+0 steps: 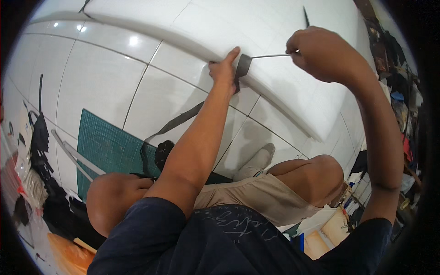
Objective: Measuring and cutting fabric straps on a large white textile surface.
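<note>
My left hand (223, 73) is at the edge of a large white slab (275, 27), its thumb raised and its fingers closed round a dark grey strap (243, 65). The strap is folded over at the slab's edge, and a loose length trails down toward the floor behind my left forearm. From the fold, a thin taut line like thread (270, 56) runs across to my right hand (318, 52), held in a fist over the slab. Above this fist sticks up a slim dark pointed piece (306, 16); its kind is unclear.
A green cutting mat (107, 146) lies on the white tiled floor at the left, with a pale curved strip (73, 153) across it. Black scraps (40, 137) and an orange plastic bag (68, 254) are at the far left. Mixed clutter (398, 91) lines the right side.
</note>
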{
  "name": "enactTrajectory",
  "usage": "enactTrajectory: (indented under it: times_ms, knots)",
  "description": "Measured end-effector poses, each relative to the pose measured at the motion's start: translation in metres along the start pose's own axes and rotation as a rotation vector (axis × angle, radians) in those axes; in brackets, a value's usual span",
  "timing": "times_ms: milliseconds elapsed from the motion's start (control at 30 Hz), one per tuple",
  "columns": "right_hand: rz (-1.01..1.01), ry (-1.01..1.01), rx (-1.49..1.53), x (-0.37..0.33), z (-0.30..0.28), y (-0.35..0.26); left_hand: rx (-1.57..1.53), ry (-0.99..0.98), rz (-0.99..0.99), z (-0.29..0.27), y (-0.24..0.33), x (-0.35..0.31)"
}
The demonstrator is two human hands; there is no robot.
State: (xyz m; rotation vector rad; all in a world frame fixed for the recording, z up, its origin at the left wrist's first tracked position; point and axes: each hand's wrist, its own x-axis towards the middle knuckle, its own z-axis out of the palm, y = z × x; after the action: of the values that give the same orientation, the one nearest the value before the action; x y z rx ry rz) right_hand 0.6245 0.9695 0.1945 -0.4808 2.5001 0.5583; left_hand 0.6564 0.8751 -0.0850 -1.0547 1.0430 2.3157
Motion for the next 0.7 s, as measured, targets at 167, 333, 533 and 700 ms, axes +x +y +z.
enactTrajectory:
  times_ms: [167, 333, 533, 700]
  knots:
    - [-0.028, -0.118, 0.0, 0.01, 0.006, 0.015, -0.079, -0.106, -0.062, -0.01, -0.003, 0.01]
    - [-0.027, -0.287, -0.051, 0.018, -0.016, 0.018, 0.427, 0.038, 0.134, 0.0, -0.004, 0.007]
    - [-0.079, -0.141, -0.047, 0.026, -0.01, 0.021, 0.195, -0.098, 0.298, 0.027, 0.01, -0.009]
    - [-0.087, -0.077, -0.018, 0.016, 0.0, 0.02, 0.043, -0.145, 0.317, 0.041, 0.002, -0.03]
